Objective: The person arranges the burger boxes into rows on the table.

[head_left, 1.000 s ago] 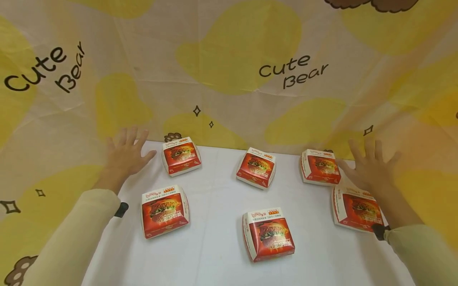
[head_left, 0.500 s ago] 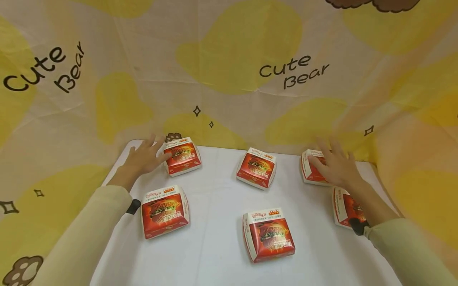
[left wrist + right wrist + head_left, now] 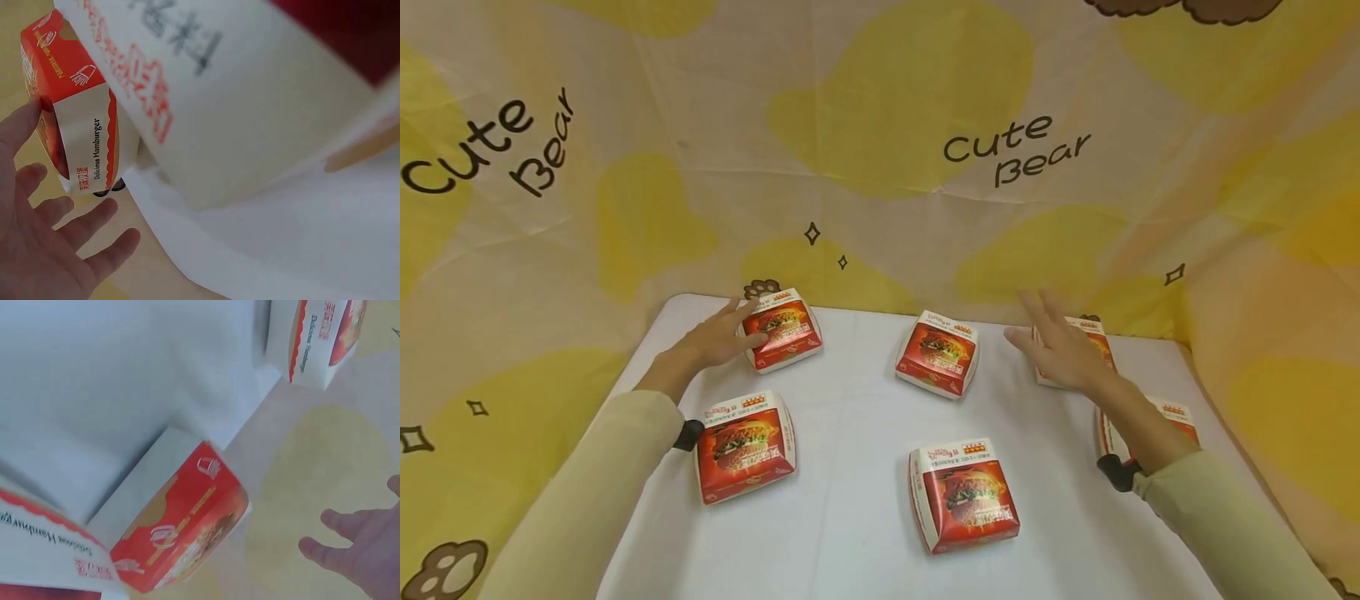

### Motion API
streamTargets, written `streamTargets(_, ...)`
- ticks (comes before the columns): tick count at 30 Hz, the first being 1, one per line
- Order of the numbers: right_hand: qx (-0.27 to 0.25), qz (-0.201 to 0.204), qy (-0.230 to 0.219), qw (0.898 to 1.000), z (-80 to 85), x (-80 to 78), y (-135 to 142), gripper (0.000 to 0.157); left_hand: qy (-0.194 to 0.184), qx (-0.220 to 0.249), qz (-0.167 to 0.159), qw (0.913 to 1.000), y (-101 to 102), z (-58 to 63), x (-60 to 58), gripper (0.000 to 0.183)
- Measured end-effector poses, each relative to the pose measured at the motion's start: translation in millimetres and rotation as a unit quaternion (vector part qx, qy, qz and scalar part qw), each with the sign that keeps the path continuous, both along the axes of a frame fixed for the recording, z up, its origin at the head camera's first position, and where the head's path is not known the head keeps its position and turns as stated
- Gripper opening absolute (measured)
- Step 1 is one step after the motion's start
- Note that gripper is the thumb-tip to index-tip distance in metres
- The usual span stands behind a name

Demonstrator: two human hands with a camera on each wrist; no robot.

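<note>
My left hand (image 3: pixel 715 340) is at the left side of the back left hamburger box (image 3: pixel 786 335), its fingers loosely extended. In the left wrist view the thumb overlaps a corner of that box (image 3: pixel 84 131); I cannot tell whether it touches. My right hand (image 3: pixel 1063 350) is held over the left part of the back right hamburger box (image 3: pixel 1097 337), fingers straight and holding nothing. The right wrist view has its fingers (image 3: pixel 337 556) apart from the box (image 3: pixel 187 519). Between the hands lies the back middle hamburger box (image 3: pixel 937 354), red and white with a burger picture.
Nearer to me lie the front left box (image 3: pixel 748 450), the front middle box (image 3: pixel 970 500) and the front right box (image 3: pixel 1182 415), partly behind my right forearm. All rest on a white table (image 3: pixel 850 433). A yellow patterned curtain (image 3: pixel 880 167) stands behind and at the sides.
Both hands have moved inward: the left rightward to the back left box, the right leftward across the back right box. The boxes look unmoved.
</note>
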State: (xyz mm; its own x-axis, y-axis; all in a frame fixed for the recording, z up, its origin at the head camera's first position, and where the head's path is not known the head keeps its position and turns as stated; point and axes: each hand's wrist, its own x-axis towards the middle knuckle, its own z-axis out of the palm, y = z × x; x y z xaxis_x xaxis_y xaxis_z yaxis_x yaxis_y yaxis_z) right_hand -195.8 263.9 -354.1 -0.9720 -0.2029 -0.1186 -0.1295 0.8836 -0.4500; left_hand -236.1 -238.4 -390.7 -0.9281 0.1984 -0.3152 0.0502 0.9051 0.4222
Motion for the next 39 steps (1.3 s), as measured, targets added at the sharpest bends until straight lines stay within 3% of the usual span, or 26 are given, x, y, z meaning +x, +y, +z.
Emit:
streamTargets(19, -0.038, 0.053, 0.006, 0.998, -11.0, -1.7, -40, 0.074, 0.021, 0.063, -0.028, 0.9974, 11, -7.5, 4.4, 0.077)
streamTargets(31, -0.057, 0.078, 0.01, 0.995, -11.7, -1.3, -64, 0.075, 0.02, 0.062, -0.043, 0.9969, 30, -8.1, 7.6, 0.076)
streamTargets(39, -0.088, 0.104, 0.006, 0.991, -12.2, -0.7, -81, 0.074, 0.026, 0.056, -0.074, 0.9954, 44, -8.8, 9.5, 0.078)
